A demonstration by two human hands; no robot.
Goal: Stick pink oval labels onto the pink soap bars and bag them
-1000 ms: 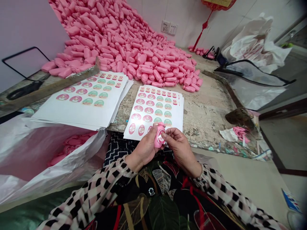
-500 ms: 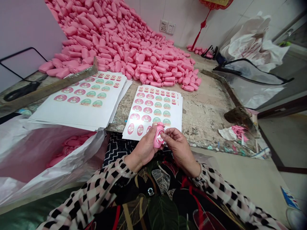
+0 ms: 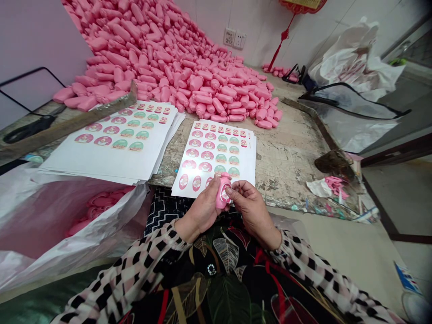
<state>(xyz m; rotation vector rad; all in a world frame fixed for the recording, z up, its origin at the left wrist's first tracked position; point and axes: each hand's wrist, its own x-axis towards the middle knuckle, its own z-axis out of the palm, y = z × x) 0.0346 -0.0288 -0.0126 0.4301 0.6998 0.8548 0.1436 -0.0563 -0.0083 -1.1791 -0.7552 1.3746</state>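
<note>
Because the white plastic bag [image 3: 111, 238] gapes at far left, below the edge of the counter [image 3: 283, 157], anything let slip on that side could drop among the pink contents [image 3: 96, 211] inside. Left stack of label sheets [image 3: 87, 157]: crossed by a wooden bar [image 3: 67, 123], near edge over the bag; a brushing sleeve [image 3: 148, 252] might nudge it askew. Pink pile [image 3: 162, 58] behind: loose slope, so a knock at its foot could roll pieces onto paper. Right stack [image 3: 248, 157]: near corner seems to overhang, so a lowered wrist might shift it. Main hazard, my reading: a creased or crooked label, caused by the curved surface and thumb pressure at one edge only.

Grip, left to right. Left hand [image 3: 204, 204] wrapped about the pink piece [image 3: 221, 201], thumb along its left side, fingers mostly hidden behind. Piece roughly upright, knobbed end up, above the near edge of the right stack. Oval label [image 3: 224, 193] on its face, toward the right. Right hand [image 3: 251, 207] against that side, thumb tip touching the label, forefinger curled close; pinching the edge or merely pressing it, cannot tell.
</note>
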